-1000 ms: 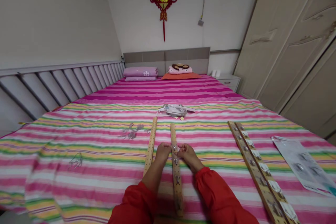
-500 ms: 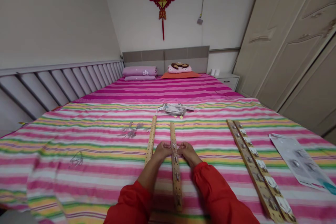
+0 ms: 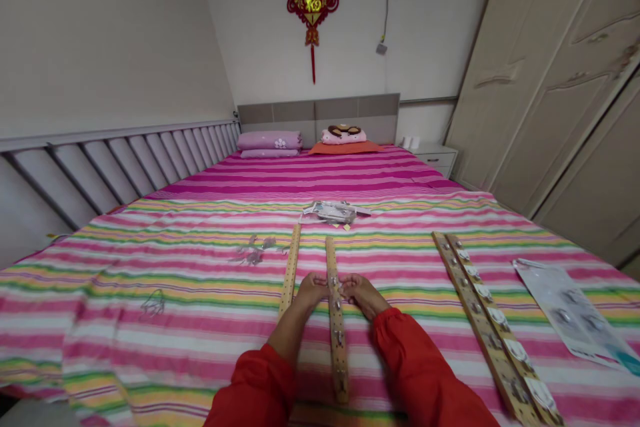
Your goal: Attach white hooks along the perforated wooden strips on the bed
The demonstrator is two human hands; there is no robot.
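Note:
Two narrow wooden strips with rows of holes lie side by side on a striped bedspread (image 3: pixel 175 320). My left hand (image 3: pixel 311 289) and my right hand (image 3: pixel 361 291) meet over the right strip (image 3: pixel 338 340), fingers pinched together on a small metal piece at the strip's middle. Several small metal fittings sit along that strip nearer to me. The left strip (image 3: pixel 289 271) lies bare just beside my left hand. Both sleeves are red.
Two more wooden strips (image 3: pixel 493 320) with metal and white parts lie at the right, beside a plastic packet (image 3: pixel 575 313). An opened packet (image 3: pixel 334 211) and loose metal hooks (image 3: pixel 253 250) lie farther up the bed. Pillows, a headboard and a wardrobe stand beyond.
Both hands stay pinched at the same spot on the right strip. The view has tilted down a little.

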